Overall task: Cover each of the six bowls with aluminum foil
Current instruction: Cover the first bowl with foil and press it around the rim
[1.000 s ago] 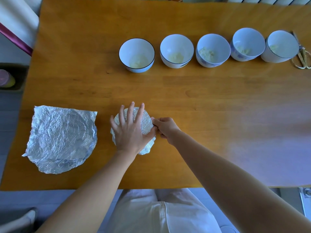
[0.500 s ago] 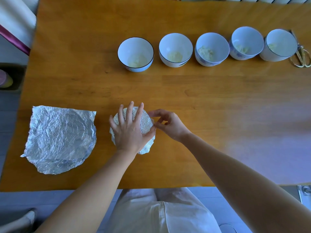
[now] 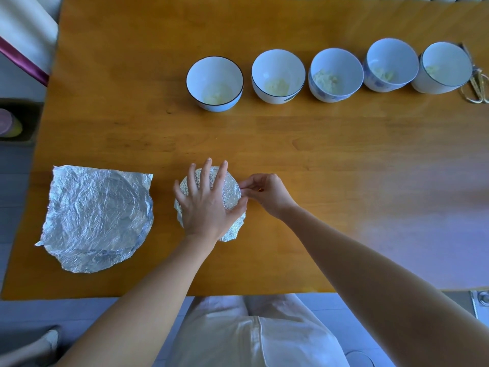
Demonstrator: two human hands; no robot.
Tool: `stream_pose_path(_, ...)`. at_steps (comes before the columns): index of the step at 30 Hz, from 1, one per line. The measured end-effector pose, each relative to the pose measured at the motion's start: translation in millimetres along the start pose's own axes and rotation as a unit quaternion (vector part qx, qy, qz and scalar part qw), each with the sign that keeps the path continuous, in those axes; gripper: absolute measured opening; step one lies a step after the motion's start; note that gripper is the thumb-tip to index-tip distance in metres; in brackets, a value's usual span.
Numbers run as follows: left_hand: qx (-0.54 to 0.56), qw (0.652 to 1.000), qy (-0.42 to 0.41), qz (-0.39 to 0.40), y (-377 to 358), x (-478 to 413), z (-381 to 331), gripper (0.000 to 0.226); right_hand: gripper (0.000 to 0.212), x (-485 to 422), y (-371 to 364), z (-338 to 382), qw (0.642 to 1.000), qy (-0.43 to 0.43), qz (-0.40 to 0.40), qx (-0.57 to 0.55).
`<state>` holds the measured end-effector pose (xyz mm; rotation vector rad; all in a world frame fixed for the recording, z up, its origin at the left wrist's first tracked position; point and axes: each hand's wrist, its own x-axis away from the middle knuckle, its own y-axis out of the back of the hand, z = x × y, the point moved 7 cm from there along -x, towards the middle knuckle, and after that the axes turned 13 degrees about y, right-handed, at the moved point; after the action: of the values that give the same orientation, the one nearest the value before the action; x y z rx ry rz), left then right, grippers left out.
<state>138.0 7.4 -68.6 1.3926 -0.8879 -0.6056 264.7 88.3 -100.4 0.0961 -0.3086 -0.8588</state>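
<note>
- The foil cover [image 3: 232, 192] sits moulded over the near bowl (the bowl itself is wholly hidden beneath it) on the tabletop [image 3: 344, 160], close to the front edge and well apart from the row of five uncovered bowls [image 3: 336, 62] at the far side.
- The left hand [image 3: 205, 205] lies flat on top of the cover, fingers straight and spread, pressing down rather than gripping.
- The right hand [image 3: 267, 194] pinches the cover's edge at the bowl's right side between thumb and fingertips.
- Handling, as I judge it: the foil is thin, light and holds a crease, so it should be worked at the rim with small pinches; a hard tug would likely tear it or lift the opposite side.
- The bowl looks like glazed ceramic, so stiff, fairly heavy, smooth and breakable; holding it down from above should keep it from sliding while the edge is crimped.
- The spare foil sheet [image 3: 98, 218] lies crumpled just to the left, already dented in a round shape. It is best lifted by two corners, since it would buckle if taken by one.
- Each open bowl holds a little pale food, so I would carry it by its wall and keep it level.
</note>
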Motion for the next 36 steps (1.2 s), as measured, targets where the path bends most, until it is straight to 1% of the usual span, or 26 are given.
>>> stream_pose_path(4,-0.002,1.000,-0.001,0.000,-1,0,1,0.089,0.009,-3,1,-3,1.000,-0.015,0.008,-0.010)
stream_pose_path(8,-0.001,1.000,0.002,-0.001,-1,-1,1,0.087,0.007,-7,1,2,0.999,0.007,0.021,0.025)
stream_pose_path(13,0.004,1.000,0.003,-0.004,-1,0,0,0.086,0.014,-6,0,-1,0.999,-0.006,0.009,-0.033)
stream_pose_path(16,0.003,1.000,0.002,-0.002,-2,-1,0,0.086,0.026,-6,0,-2,0.996,-0.022,0.003,-0.087)
stream_pose_path(17,0.003,1.000,0.002,-0.003,-2,-1,0,0.086,0.026,-7,0,-2,0.995,-0.026,0.006,-0.091)
stream_pose_path(20,0.004,1.000,0.003,-0.004,-2,-1,1,0.086,0.017,-8,-1,-2,0.996,-0.030,0.012,-0.088)
stream_pose_path(23,0.006,1.000,0.004,-0.006,-1,-1,1,0.085,0.012,-6,-1,-6,0.996,-0.034,-0.003,-0.081)
stream_pose_path(26,0.007,1.000,0.004,-0.005,-1,-1,1,0.084,0.014,-2,-2,-9,0.997,-0.031,-0.040,-0.059)
stream_pose_path(29,0.008,1.000,0.006,-0.006,0,0,-1,0.083,0.009,4,-5,-7,0.996,-0.001,-0.089,-0.017)
stream_pose_path(31,0.006,1.000,0.003,-0.005,0,0,-1,0.084,0.010,7,-6,-8,0.994,0.013,-0.106,0.002)
stream_pose_path(34,0.007,1.000,0.002,-0.003,0,0,-1,0.084,0.014,9,-4,-10,0.993,0.025,-0.116,-0.018)
stream_pose_path(36,0.009,1.000,0.007,-0.001,-1,0,0,0.084,0.018,10,-4,-9,0.993,0.039,-0.108,-0.033)
